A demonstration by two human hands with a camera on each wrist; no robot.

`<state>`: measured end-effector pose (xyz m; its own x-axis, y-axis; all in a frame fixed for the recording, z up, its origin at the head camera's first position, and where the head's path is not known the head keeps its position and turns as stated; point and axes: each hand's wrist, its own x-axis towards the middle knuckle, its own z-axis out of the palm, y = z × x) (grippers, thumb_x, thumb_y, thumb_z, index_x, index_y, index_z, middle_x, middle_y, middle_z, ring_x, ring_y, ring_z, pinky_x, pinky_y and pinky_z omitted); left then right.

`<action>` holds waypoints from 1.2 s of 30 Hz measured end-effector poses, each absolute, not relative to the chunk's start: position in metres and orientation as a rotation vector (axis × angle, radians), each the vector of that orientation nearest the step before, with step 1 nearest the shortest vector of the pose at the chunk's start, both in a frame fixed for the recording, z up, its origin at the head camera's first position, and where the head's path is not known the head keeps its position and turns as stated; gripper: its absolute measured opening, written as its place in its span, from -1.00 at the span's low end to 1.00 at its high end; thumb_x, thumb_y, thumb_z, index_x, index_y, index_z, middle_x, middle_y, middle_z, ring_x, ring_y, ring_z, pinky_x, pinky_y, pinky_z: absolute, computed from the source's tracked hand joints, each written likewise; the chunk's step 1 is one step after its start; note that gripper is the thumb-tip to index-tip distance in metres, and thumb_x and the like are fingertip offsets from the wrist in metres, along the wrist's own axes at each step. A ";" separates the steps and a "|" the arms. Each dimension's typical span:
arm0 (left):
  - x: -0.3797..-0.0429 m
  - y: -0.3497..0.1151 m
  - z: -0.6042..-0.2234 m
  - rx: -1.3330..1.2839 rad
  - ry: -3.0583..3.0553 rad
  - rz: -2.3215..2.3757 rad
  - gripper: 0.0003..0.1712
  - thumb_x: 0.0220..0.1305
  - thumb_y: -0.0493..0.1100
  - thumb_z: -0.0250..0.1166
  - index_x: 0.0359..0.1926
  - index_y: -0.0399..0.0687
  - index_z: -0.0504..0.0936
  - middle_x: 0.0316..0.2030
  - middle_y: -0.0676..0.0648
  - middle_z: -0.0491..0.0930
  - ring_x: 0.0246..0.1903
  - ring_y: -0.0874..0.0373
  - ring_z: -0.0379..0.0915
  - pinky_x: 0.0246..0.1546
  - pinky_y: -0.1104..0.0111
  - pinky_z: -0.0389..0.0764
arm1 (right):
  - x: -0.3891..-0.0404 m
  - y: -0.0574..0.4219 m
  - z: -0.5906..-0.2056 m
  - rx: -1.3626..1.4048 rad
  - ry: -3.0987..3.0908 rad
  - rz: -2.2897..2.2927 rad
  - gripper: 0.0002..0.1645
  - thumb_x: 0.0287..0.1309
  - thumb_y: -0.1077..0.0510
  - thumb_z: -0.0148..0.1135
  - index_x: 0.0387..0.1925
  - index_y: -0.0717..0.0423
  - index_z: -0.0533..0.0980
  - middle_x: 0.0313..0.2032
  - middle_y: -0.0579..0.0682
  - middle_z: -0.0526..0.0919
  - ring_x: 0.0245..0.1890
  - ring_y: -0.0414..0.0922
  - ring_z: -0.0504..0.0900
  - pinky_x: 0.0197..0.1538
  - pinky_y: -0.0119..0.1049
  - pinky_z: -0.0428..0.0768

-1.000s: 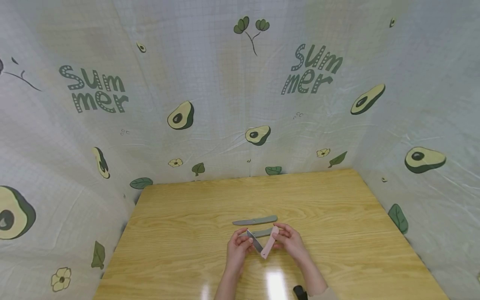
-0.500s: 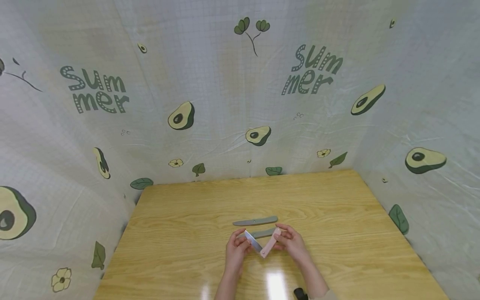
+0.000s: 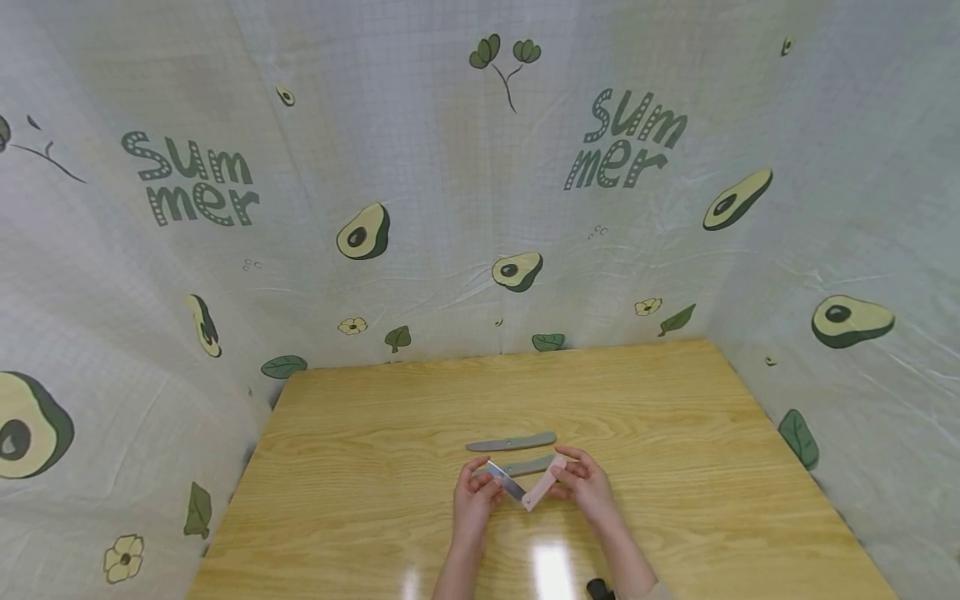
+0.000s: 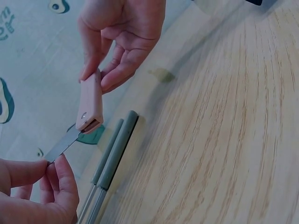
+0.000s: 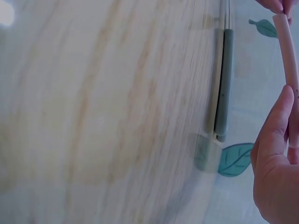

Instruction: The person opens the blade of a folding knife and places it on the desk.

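Between both hands is a folding knife with a pink handle (image 3: 545, 483), its blade (image 3: 506, 481) swung partway out so the two form a V. My left hand (image 3: 474, 497) pinches the blade near its tip between thumb and fingers. My right hand (image 3: 588, 487) grips the far end of the pink handle (image 4: 90, 100), as the left wrist view shows. Just beyond the hands, two green-handled folding knives lie unfolded: a farther knife (image 3: 517, 442) in full view and a nearer knife (image 3: 525, 467) partly hidden behind the left hand and the pink knife's blade.
The wooden table (image 3: 360, 492) carries the knives. A black object (image 3: 598, 588) sits by the right forearm at the bottom edge. Behind and on both sides hangs a pale cloth (image 3: 435, 167) printed with avocados and lettering.
The pink knife's V has opened slightly wider, the handle end moving a little to the right and the blade tip to the left. Both hands keep their grip.
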<state>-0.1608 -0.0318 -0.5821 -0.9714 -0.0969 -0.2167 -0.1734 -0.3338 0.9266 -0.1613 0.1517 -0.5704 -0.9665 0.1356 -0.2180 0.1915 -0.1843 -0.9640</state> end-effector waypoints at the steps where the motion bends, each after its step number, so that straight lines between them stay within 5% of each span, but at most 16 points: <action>1: -0.161 -0.032 -0.582 -0.365 1.785 2.506 -0.46 0.19 -0.51 0.18 0.21 -0.43 0.32 -0.40 0.01 0.41 -0.38 0.21 0.48 -0.22 0.31 0.69 | -0.161 0.151 -0.570 0.405 1.977 -2.366 -0.48 0.23 0.42 0.17 0.22 0.43 0.34 -0.31 0.07 0.58 -0.32 -0.07 0.62 -0.16 -0.09 0.73; 36: -0.158 -0.028 -0.582 -0.450 1.696 2.608 -0.49 0.26 -0.51 0.11 0.21 -0.43 0.19 -0.23 -0.17 0.41 -0.30 0.09 0.55 -0.12 0.25 0.71 | -0.152 0.151 -0.576 0.580 1.795 -2.538 -0.41 0.29 0.41 0.09 0.29 0.45 0.16 -0.18 0.07 0.52 -0.26 -0.19 0.61 -0.08 -0.24 0.71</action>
<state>-0.1576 -0.0275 -0.5825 -0.9590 -0.1554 -0.2369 -0.1535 -0.4179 0.8955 -0.1516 0.1513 -0.5763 -0.9326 0.2249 -0.2822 0.1912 -0.3552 -0.9150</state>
